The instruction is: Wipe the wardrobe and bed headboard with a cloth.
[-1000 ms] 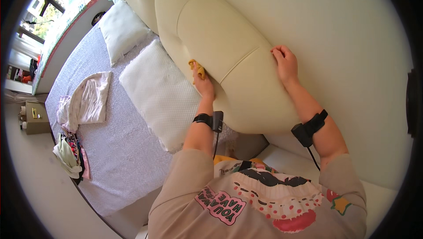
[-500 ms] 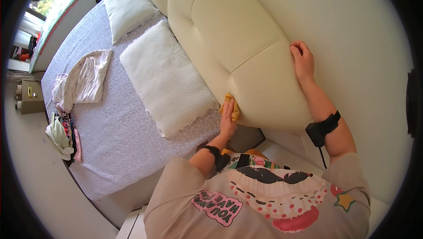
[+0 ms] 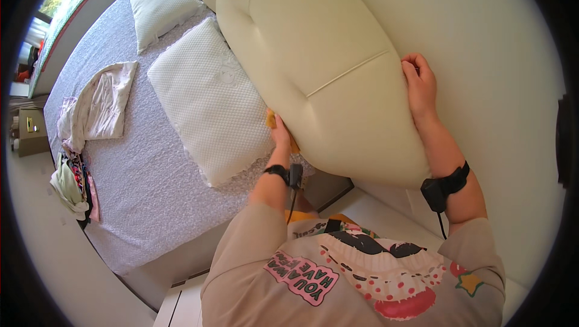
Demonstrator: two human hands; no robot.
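A padded cream headboard (image 3: 338,110) stretches across the middle, with tufted dimples and a seam. My left hand (image 3: 279,134) is low at its front, by the gap between headboard and mattress. A yellow cloth (image 3: 271,119) is in that hand, and part of it hangs below the palm. Near the hand lies a white quilted pillow (image 3: 199,104). My right hand (image 3: 420,88) rests on the headboard's upper edge beside the wall, its fingers curled against that edge and partly hidden.
The bed (image 3: 151,212) has a grey-white textured cover. A second pillow (image 3: 163,4) and a rumpled pale garment (image 3: 108,104) lie on it; more clothes (image 3: 69,188) hang at its far-left edge. A wall (image 3: 482,92) stands behind the headboard. A small cabinet (image 3: 31,134) is far left.
My left hand, with the yellow cloth, has slid left and farther away, off the headboard's front face toward the pillow's side. My right hand stays at the upper edge. The view has shifted slightly.
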